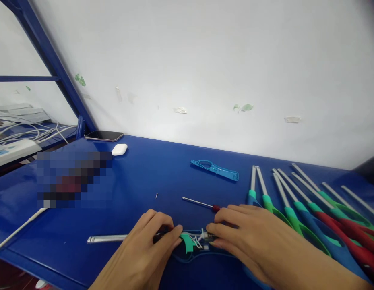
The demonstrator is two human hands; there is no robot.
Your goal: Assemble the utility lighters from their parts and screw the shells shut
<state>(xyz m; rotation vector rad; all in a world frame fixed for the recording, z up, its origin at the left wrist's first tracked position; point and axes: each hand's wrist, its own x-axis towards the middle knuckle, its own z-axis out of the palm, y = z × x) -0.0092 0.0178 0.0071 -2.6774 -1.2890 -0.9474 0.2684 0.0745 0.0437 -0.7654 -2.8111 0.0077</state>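
Observation:
An opened blue handle shell (189,257) lies on the table, with white wires and a piece of green tape (188,244) inside. It looks like part of a long-nosed lighter, and its metal rod (106,238) points left. My left hand (150,245) is closed on the handle near the rod, thumb and fingertips together. At the handle's other end, my right hand (244,229) pinches a small clear-and-metal part beside the wires. A thin screwdriver (197,202) with a red grip lies just beyond my right hand, its grip partly hidden by the fingers.
A loose blue cover half (215,169) and a small screw (156,195) lie farther back. Several similar long-nosed tools (295,209) fan out on the right. At the left are a phone (104,135), a white case (119,149), a cable (20,230) and a power strip (16,152).

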